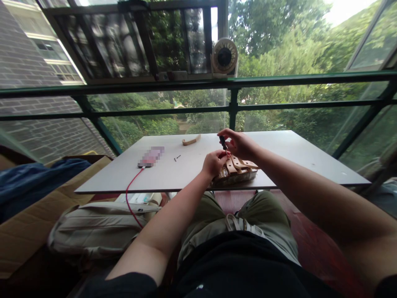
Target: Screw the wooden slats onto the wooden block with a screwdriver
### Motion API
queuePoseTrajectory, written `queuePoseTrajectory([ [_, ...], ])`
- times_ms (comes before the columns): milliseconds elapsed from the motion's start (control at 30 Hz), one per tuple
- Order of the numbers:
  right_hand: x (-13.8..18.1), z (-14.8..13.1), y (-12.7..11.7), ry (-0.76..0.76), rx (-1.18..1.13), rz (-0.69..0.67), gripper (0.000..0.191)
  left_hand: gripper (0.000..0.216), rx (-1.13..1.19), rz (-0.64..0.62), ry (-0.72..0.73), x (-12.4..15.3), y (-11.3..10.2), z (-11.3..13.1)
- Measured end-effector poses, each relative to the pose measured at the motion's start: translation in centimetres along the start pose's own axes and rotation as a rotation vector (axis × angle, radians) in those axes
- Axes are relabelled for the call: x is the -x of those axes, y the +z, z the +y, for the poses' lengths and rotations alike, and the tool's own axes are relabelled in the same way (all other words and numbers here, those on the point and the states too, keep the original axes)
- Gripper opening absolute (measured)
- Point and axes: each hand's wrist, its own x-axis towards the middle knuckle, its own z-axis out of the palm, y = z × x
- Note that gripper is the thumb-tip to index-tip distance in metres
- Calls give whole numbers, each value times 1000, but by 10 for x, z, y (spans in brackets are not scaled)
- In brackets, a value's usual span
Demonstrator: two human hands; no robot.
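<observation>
My right hand [238, 144] is closed on a screwdriver [222, 142] with a black handle, its shaft slanting down. At the screwdriver's lower end, my left hand [215, 162] has its fingers pinched together; what is between them is hidden. Right beside both hands, several light wooden pieces with dark holes [231, 166] lie on a low tray-like container [248, 176] at the table's front edge. A curved wooden piece [191, 140] rests apart, farther back on the table. Two small dark screws [177, 158] lie to the left of my hands.
The white table [173, 178] stands against a green-framed window rail. A blurred-out phone-like device [151, 157] trails a red cable [128, 190] over the table's front edge. A beige bag [96, 225] and an open cardboard box [46, 198] are at lower left. A round fan-like object [224, 57] sits by the window.
</observation>
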Motion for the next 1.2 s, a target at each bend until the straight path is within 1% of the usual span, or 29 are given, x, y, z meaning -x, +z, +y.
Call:
queuePoseTrajectory([
  [133,-2,1,1,17,-8,12,36,19,3,-12,7,0,0,0],
  [333,-7,1,-5,57,44,32,34,20,14,-32,32,0,1,0],
  [733,-11,-10,-9,85,166,20,26,20,12,-43,20,0,1,0],
  [867,-11,-8,-9,80,167,15,29,20,13,-46,19,0,1,1],
  [1033,-8,-4,-3,46,117,-35,37,18,-5,-45,19,0,0,0],
  [1200,-7,-3,-1,38,93,-24,36,19,-11,-44,23,0,0,0],
])
